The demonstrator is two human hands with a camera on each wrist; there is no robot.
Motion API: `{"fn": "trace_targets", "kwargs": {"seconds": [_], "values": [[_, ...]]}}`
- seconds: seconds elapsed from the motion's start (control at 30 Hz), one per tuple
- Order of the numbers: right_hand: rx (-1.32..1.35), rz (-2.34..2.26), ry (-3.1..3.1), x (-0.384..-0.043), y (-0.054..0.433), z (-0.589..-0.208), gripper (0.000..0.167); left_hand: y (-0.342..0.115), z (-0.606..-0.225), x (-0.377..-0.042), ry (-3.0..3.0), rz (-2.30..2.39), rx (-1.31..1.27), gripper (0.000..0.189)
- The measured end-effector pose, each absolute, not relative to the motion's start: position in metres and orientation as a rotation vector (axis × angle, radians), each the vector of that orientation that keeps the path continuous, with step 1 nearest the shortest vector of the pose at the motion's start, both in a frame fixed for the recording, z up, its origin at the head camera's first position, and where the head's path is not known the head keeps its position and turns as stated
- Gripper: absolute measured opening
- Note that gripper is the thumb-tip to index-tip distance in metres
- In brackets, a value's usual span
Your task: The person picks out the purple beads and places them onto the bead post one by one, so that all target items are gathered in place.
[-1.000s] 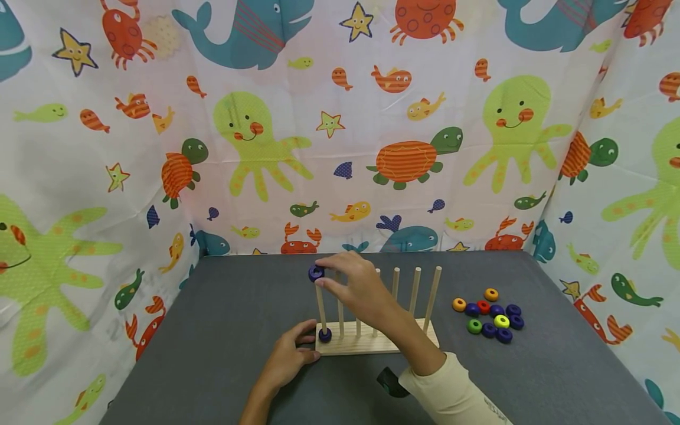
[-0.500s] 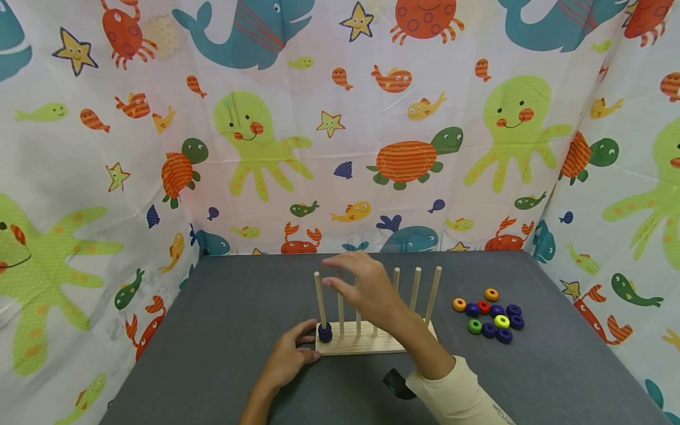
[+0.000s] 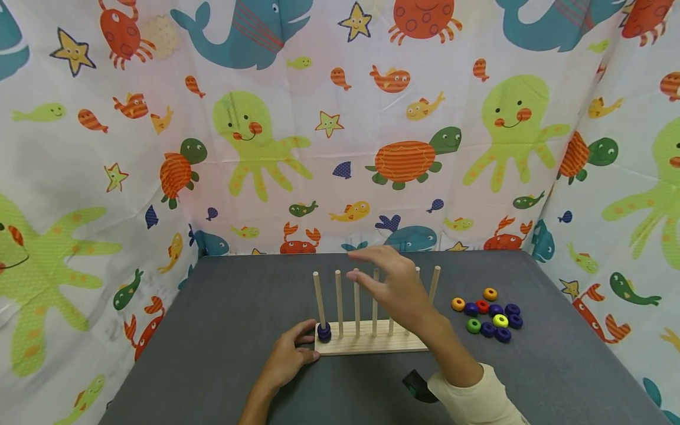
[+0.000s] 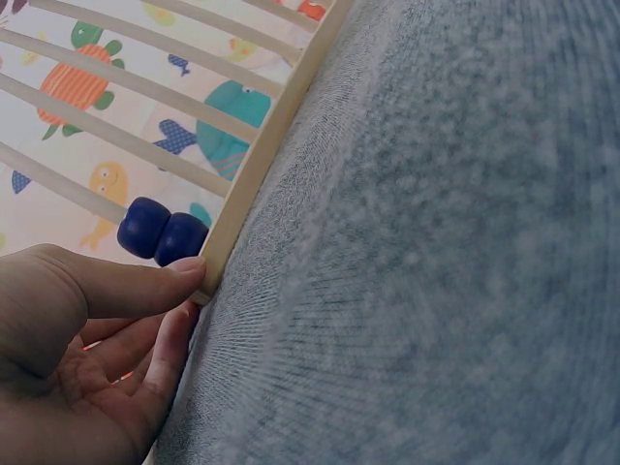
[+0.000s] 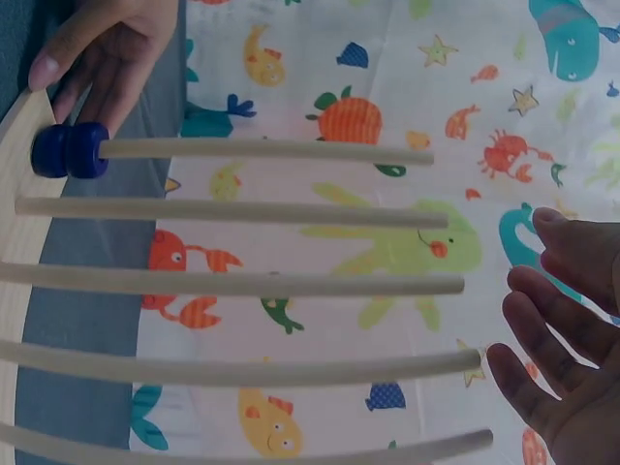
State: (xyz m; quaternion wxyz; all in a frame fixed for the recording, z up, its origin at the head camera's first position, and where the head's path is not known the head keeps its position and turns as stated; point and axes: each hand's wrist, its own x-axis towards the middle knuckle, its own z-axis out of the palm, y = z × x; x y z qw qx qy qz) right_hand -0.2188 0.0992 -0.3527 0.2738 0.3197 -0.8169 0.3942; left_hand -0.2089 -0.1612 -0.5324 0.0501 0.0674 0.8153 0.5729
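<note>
A wooden peg stand (image 3: 372, 343) with a row of upright pegs sits on the table. Two dark blue beads (image 3: 324, 332) are stacked at the bottom of its leftmost peg; the other visible pegs carry none. My left hand (image 3: 287, 357) holds the stand's left end, its thumb and fingers pinching the base corner close to the beads (image 4: 163, 232) in the left wrist view. Above the pegs hovers my right hand (image 3: 401, 289), holding nothing, fingers and thumb spread apart. In the right wrist view, the right hand (image 5: 567, 339) is just past the peg tips.
To the right of the stand lies a loose group of beads: several dark blue ones (image 3: 502, 334), a green (image 3: 473, 326), a yellow (image 3: 500, 320), a red (image 3: 482, 306) and two orange (image 3: 490, 294). A sea-animal cloth (image 3: 297, 147) surrounds the grey table (image 3: 244, 295).
My right hand let go of a blue bead, which dropped down the leftmost peg onto the one below. Since then that hand has moved right. My left hand has stayed in place.
</note>
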Motion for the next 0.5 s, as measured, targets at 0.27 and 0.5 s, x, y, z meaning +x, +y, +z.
{"fn": "trace_targets", "kwargs": {"seconds": [0.27,0.5], "values": [[0.796,1.047,-2.111,-0.215,0.126,-0.356,0.038,-0.161,-0.532,-0.208,2.485,1.734,0.203,0.071],[0.709,1.066,-2.091,-0.211,0.153,-0.360,0.040,-0.160,-0.530,-0.207,2.475,1.755,0.199,0.072]]}}
